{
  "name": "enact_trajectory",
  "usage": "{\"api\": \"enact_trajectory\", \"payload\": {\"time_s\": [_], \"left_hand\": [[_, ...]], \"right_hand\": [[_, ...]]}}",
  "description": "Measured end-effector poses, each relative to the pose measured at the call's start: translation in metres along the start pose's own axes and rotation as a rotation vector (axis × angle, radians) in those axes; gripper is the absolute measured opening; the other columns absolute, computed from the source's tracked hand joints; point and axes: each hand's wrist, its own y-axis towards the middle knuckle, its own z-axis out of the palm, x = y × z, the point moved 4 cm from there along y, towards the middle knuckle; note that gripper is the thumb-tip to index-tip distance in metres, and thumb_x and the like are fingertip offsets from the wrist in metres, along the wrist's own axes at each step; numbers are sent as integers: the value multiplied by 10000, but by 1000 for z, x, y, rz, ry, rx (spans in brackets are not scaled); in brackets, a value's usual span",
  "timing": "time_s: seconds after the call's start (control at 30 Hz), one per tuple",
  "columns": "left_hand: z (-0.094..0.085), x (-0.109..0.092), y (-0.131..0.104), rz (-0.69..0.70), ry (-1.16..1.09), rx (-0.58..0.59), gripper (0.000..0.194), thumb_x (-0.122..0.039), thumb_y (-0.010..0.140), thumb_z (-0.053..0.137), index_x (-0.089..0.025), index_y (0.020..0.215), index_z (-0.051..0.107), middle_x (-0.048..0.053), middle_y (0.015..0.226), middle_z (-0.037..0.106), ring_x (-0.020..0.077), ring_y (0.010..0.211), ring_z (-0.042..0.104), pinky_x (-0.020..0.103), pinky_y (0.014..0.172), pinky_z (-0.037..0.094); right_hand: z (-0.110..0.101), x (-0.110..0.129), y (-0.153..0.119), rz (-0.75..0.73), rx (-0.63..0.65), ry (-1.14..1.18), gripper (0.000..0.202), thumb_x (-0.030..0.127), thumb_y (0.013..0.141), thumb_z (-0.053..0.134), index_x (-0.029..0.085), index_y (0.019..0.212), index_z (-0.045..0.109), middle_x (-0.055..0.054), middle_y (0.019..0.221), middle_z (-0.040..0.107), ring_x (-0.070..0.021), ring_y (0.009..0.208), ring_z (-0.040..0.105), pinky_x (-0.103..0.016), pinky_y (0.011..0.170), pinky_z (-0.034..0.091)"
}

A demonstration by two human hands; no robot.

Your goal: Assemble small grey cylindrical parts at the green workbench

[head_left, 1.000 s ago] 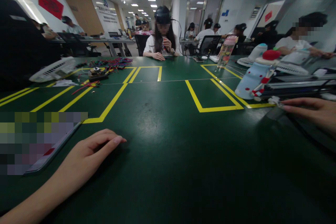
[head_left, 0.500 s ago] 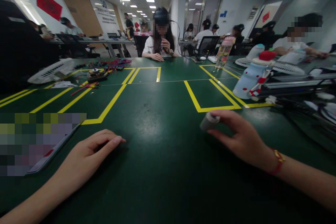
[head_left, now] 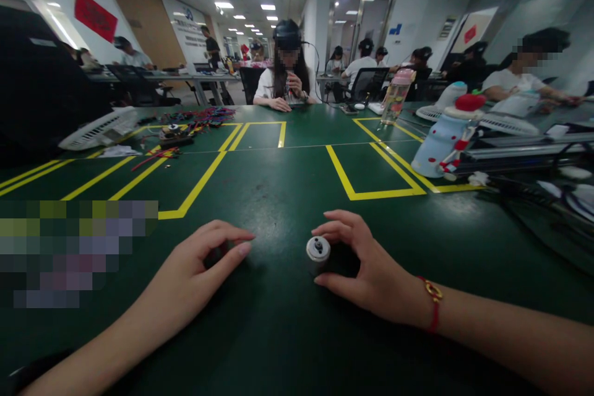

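Observation:
A small grey cylindrical motor [head_left: 318,251] stands upright on the green table [head_left: 273,334], its round end with a short shaft and dark holes facing up. My right hand [head_left: 355,257] curls around it from the right, thumb at the near side and fingertips at the far side; one finger is raised off it. A red bracelet with a gold ring circles my right wrist. My left hand [head_left: 208,257] rests to the left of the motor, apart from it. Its fingers point inward, thumb and forefinger slightly apart, with nothing between them.
Yellow tape [head_left: 385,194] marks out areas on the table. Tangled wires [head_left: 211,116] and a white fan [head_left: 99,130] lie far left. A blue bottle [head_left: 432,147], a clear bottle [head_left: 395,102], metal rails and cables stand right. A person [head_left: 288,68] sits opposite.
My right hand has brought the motor leftward and nearer, and the motor has gone from tilted to upright. My left hand has shifted right, toward the middle.

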Motion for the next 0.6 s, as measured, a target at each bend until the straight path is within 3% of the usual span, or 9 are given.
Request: {"api": "enact_trajectory", "payload": {"time_s": [0.17, 0.27, 0.37, 0.47, 0.6], "left_hand": [[32, -75, 17, 244, -117, 61, 268, -467, 916, 580, -330, 1092, 729, 48, 1036, 652, 218, 942, 624, 356, 819, 516], [39, -97, 25, 268, -152, 76, 179, -365, 898, 608, -293, 894, 773, 32, 952, 641, 199, 901, 618, 346, 805, 500], [31, -95, 27, 234, -181, 24, 161, -305, 887, 617, -282, 857, 774, 7, 899, 627, 177, 847, 606, 318, 767, 482], [24, -81, 26, 178, -197, -28, 137, -329, 880, 645, -281, 885, 773, -6, 903, 630, 170, 833, 603, 305, 759, 471], [42, -65, 26, 154, -161, 82, 91, -275, 854, 691, -263, 851, 781, 1, 908, 648, 182, 870, 623, 317, 804, 481]], "right_hand": [[5, -6, 3, 57, -2, 42, 677, 308, 801, 714, 311, 1342, 307, -45, 1160, 650, -204, 1094, 652, -447, 975, 527], [5, -7, 1, 54, -27, 62, 621, 302, 799, 723, 274, 1285, 337, -55, 1173, 641, -183, 1093, 645, -403, 962, 525], [4, -6, 0, 81, -31, 24, 609, 282, 798, 717, 246, 1295, 368, -59, 1170, 638, -162, 1073, 638, -364, 952, 516], [0, -1, 0, 90, -53, -67, 583, 249, 779, 706, 237, 1293, 432, -44, 1152, 630, -145, 1026, 623, -333, 915, 510], [-2, 6, 2, 48, -55, -148, 388, 199, 763, 669, 229, 1135, 562, -19, 1076, 619, -127, 956, 593, -296, 847, 501]]}}
